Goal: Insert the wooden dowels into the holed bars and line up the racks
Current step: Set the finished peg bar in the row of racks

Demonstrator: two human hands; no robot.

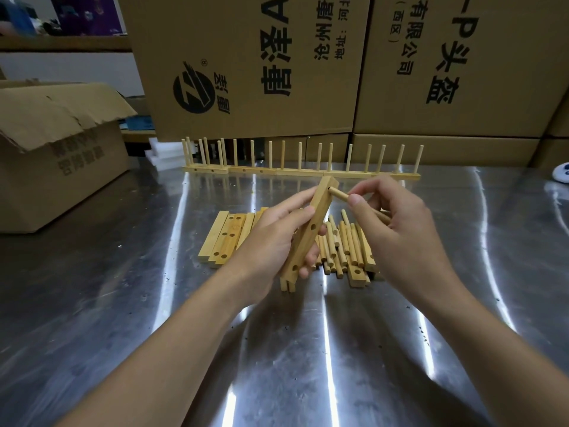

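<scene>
Past bare forearms, the left hand grips a tilted holed bar; the right hand pinches a dowel, tip at, perhaps in, its top hole. Loose dowels lie beneath them, racks beyond.

Both bare forearms reach forward from below. The left hand curls round a tilted bar; the right hand pinches a dowel between thumb and fingers.

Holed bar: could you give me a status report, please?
Left hand grips holed bar, tilted. Right hand pinches dowel, tip at the top hole. Nothing blocking.
</scene>
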